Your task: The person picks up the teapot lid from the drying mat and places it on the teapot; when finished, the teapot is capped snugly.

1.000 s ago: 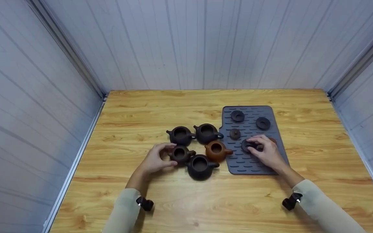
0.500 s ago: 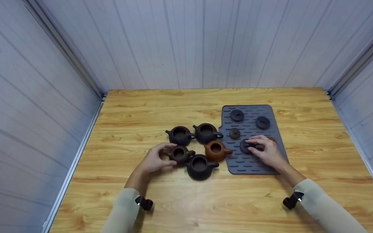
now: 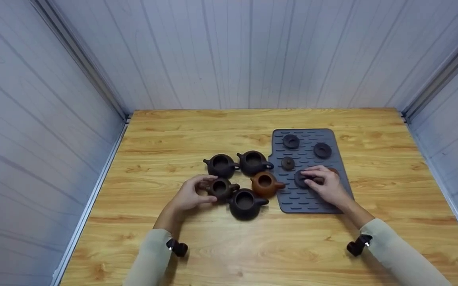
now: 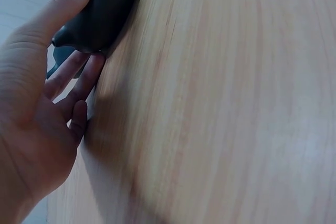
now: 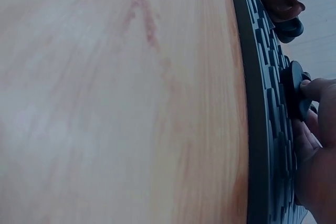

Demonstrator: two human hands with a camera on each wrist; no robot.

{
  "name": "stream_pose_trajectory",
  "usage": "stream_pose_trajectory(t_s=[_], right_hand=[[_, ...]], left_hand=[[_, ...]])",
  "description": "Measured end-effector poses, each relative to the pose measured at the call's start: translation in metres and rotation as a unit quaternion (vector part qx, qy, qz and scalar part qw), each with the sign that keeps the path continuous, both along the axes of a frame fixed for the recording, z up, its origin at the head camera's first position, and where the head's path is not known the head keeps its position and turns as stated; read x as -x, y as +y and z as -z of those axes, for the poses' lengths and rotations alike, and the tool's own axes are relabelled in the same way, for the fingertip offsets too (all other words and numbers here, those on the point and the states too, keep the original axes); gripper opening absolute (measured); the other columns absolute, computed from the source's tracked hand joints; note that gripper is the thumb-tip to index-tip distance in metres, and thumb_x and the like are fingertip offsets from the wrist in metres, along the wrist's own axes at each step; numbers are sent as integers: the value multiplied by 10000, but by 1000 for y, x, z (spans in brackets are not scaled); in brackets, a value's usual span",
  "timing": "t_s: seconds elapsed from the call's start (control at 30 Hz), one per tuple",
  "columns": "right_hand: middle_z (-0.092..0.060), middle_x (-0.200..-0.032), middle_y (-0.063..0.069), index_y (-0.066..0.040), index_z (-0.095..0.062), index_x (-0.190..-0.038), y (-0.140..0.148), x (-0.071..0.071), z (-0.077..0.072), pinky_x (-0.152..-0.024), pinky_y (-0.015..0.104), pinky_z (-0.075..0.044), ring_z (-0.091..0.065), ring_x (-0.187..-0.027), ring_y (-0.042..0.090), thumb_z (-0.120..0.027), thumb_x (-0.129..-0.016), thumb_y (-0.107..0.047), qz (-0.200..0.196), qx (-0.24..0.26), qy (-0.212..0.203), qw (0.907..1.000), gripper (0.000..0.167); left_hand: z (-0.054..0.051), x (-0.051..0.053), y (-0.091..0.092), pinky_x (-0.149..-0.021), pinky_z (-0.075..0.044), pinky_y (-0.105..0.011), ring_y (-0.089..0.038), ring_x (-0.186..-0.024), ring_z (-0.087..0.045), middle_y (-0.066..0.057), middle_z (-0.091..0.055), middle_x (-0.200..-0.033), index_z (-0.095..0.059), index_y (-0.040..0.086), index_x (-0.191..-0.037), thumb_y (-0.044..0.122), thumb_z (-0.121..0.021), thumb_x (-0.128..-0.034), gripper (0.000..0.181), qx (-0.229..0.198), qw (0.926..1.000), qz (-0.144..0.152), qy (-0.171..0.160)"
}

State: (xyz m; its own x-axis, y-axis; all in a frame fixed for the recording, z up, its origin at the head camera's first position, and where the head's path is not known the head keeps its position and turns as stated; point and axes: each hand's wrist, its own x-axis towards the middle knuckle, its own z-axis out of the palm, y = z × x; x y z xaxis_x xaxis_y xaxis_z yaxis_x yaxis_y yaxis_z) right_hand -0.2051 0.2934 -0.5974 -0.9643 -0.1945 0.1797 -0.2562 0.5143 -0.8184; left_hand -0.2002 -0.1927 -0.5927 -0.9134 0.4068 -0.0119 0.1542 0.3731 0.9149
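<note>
In the head view, my left hand (image 3: pixel 191 194) grips the small dark brown teapot (image 3: pixel 222 189) from the left, thumb at its near side and fingers at its far side. The left wrist view shows the thumb against the dark teapot body (image 4: pixel 107 11) and fingertips under its spout. On the grey ridged mat (image 3: pixel 292 204), my right hand (image 3: pixel 328 186) pinches a dark round teapot lid (image 3: pixel 300 179) that lies on the mat. That lid (image 5: pixel 295 90) also shows in the right wrist view. Fingers partly hide another dark lid and an orange-brown lid (image 3: pixel 334 171).
Two dark teapots (image 3: pixel 221 171) (image 3: pixel 254 169) stand behind the small one. An orange-brown teapot (image 3: pixel 264 190) and a larger black teapot (image 3: pixel 245 214) stand to its right, all lidless. Further lids (image 3: pixel 291 147) (image 3: pixel 323 156) (image 3: pixel 288 163) lie on the mat. Pale walls (image 3: pixel 229 55) enclose the wooden table (image 3: pixel 229 254).
</note>
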Motion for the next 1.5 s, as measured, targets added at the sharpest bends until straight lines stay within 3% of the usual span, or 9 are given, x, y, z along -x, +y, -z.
stream_pose_trajectory(t_s=[0.27,0.53,0.8,0.87,1.03,1.1,1.27,1.5], right_hand=[[-765,-1318,198,-58,-859,-1258,0,1,-2,-947,68,-556,-671,-1170,-56,-815,-1018,-22,-51,-98,27,9999,247],[-754,-1340,206,-53,-847,-1282,-5,7,-20,-944,54,-553,-686,-1130,-94,-801,-1029,-19,-187,-67,86,9998,260],[-773,-1336,166,-89,-863,-1257,-12,12,-32,-954,75,-549,-741,-1206,208,-816,-1018,-24,-283,-244,303,9988,252],[-771,-1337,171,-85,-862,-1258,-13,12,-33,-952,67,-545,-744,-1202,216,-817,-1017,-23,-318,-275,290,9987,253],[-762,-1362,174,-74,-854,-1276,-17,11,-36,-958,44,-534,-703,-1191,42,-813,-1018,-19,-371,-319,155,9987,267],[-756,-1377,166,-82,-852,-1288,-19,12,-39,-963,47,-536,-717,-1204,67,-807,-1027,-30,-386,-359,84,9986,270],[-741,-1414,155,-103,-844,-1318,-26,12,-48,-992,114,-579,-760,-1255,313,-797,-1048,-73,-472,-451,-137,9978,276],[-740,-1417,178,-83,-840,-1319,-38,13,-59,-997,204,-626,-761,-1259,360,-792,-1049,-68,-635,-367,-105,9973,275]], left_hand=[[2,-1,-1,-1084,-577,-380,-371,-1244,-728,-276,-728,-1425,-682,-6,-1490,40,-933,-901,642,-74,10000,-10,15],[0,2,1,-1073,-549,-274,-289,-1256,-725,-244,-742,-1423,-685,30,-1503,43,-945,-890,666,-114,9998,-58,-174],[-2,1,3,-1082,-550,-304,-297,-1251,-714,-242,-739,-1441,-676,27,-1514,53,-934,-906,661,-113,9996,-43,-240],[-3,0,3,-1082,-550,-320,-280,-1234,-713,-246,-740,-1435,-677,27,-1512,56,-934,-907,658,-117,9996,-58,-261],[-1,1,2,-1053,-557,-319,-218,-1173,-707,-252,-733,-1433,-683,25,-1503,51,-936,-902,652,-123,9995,-67,-283],[0,2,2,-1046,-561,-313,-212,-1164,-709,-252,-728,-1440,-684,21,-1501,49,-936,-901,652,-127,9996,-63,-263],[0,1,2,-1050,-566,-306,-230,-1180,-720,-246,-729,-1449,-683,19,-1501,45,-936,-899,654,-127,9996,-81,-249],[-1,0,-1,-1045,-572,-300,-266,-1193,-726,-262,-734,-1433,-678,3,-1501,55,-936,-903,654,-146,9997,-26,-171]])
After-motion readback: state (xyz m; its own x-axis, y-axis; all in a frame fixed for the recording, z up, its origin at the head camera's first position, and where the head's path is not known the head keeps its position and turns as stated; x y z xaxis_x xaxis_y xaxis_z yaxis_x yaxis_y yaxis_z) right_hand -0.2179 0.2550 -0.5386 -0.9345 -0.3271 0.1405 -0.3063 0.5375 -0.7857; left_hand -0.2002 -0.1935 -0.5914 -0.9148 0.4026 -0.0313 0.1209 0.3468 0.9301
